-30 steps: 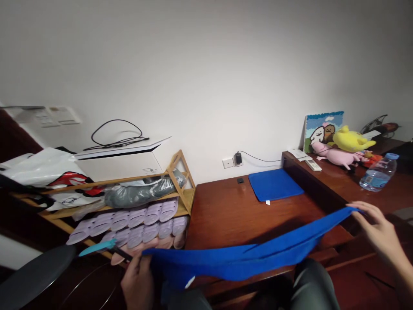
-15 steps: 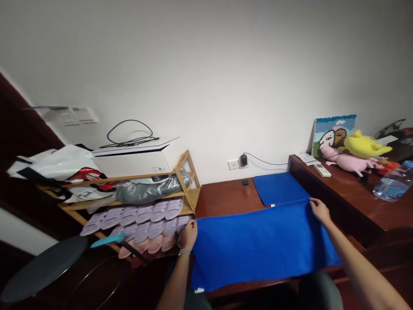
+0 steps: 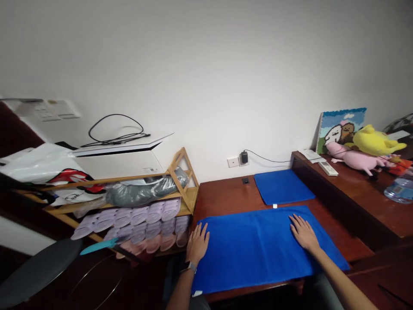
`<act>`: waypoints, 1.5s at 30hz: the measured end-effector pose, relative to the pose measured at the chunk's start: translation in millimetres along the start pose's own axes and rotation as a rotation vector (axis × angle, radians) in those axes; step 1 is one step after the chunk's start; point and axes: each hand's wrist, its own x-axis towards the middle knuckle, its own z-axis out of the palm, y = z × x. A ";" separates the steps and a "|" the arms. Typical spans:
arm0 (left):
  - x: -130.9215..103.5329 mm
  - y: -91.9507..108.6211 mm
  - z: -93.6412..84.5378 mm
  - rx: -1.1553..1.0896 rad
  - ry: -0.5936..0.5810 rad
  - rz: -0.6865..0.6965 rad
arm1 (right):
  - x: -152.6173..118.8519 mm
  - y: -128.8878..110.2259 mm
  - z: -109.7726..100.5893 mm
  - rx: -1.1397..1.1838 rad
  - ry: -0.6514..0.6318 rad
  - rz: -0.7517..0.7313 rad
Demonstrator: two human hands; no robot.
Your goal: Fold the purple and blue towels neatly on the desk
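Note:
A large blue cloth point(image 3: 251, 249) lies spread on the reddish-brown desk point(image 3: 222, 196), a white tag at its near left corner. My left hand point(image 3: 197, 245) rests flat on its left edge, fingers apart, a watch on the wrist. On the cloth's right part lies my right hand point(image 3: 303, 232), palm down with fingers spread. Neither hand grips anything. Behind the large cloth, near the wall, is a smaller folded blue cloth point(image 3: 282, 187) with a white tag on its near edge.
At left, a wooden rack point(image 3: 190, 198) holds slippers, a wrapped grey bundle and a white box point(image 3: 122, 165). The raised right surface bears a remote point(image 3: 328, 168), plush toys point(image 3: 355, 159), a picture and a bottle point(image 3: 400, 189). A round dark stool point(image 3: 38, 271) stands at lower left.
Both hands have let go of the cloth's far corners and now lie open on it. The cloth has come down flatter onto the desk. The view has shifted slightly.

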 end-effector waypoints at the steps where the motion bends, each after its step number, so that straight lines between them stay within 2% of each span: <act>1: 1.5 2.5 -4.8 0.022 0.015 0.003 | 1.0 -2.1 -2.6 -0.018 0.000 0.005; 3: 6.1 7.2 -12.5 0.048 0.052 0.002 | 4.6 -16.3 -8.5 -0.042 0.017 -0.004; 5: 12.4 9.9 -14.4 0.035 0.080 0.027 | 10.0 -48.7 -14.2 -0.013 0.038 -0.076; 7: 18.6 9.6 -9.9 -0.003 0.082 0.074 | 15.7 -99.5 -16.9 0.079 0.021 -0.204; 9: 22.8 6.2 -1.8 -0.029 0.049 0.101 | 19.9 -161.7 -14.0 0.186 -0.049 -0.327; 11: 24.1 0.3 5.5 -0.032 0.005 0.079 | 21.0 -222.8 -4.8 0.249 -0.151 -0.420; 13: 23.2 -6.5 8.5 -0.023 -0.027 0.047 | 18.7 -271.3 8.3 0.260 -0.253 -0.484; 16: 22.0 -13.0 4.9 0.003 -0.025 0.032 | 12.3 -309.3 26.2 0.244 -0.306 -0.496; 19: 24.7 -10.4 0.3 0.019 0.009 0.116 | 9.2 -314.3 33.1 0.244 -0.299 -0.491; 21: 28.5 -6.1 1.2 -0.001 -0.011 0.161 | 11.6 -307.3 31.5 0.246 -0.289 -0.515; 23: 32.6 -4.3 5.1 -0.029 -0.049 0.146 | 17.4 -293.2 27.4 0.238 -0.274 -0.516; 26: 37.6 -10.3 11.2 -0.043 -0.085 0.099 | 29.8 -252.7 20.3 0.193 -0.264 -0.446; 29: 40.3 -20.2 13.3 -0.037 -0.096 0.092 | 42.6 -184.1 13.4 0.115 -0.240 -0.313; 34: 42.2 -26.1 15.9 -0.004 -0.075 0.098 | 55.7 -45.9 0.5 -0.039 -0.175 -0.009; 37: 44.8 -27.3 20.0 0.024 -0.091 0.092 | 58.8 10.2 -5.8 -0.122 -0.184 0.163; 40: 47.5 -29.4 21.9 0.054 -0.109 0.095 | 60.2 33.4 -8.8 -0.152 -0.206 0.208; 45: 47.4 -30.9 19.2 0.069 -0.123 0.101 | 60.4 38.2 -12.4 -0.140 -0.216 0.193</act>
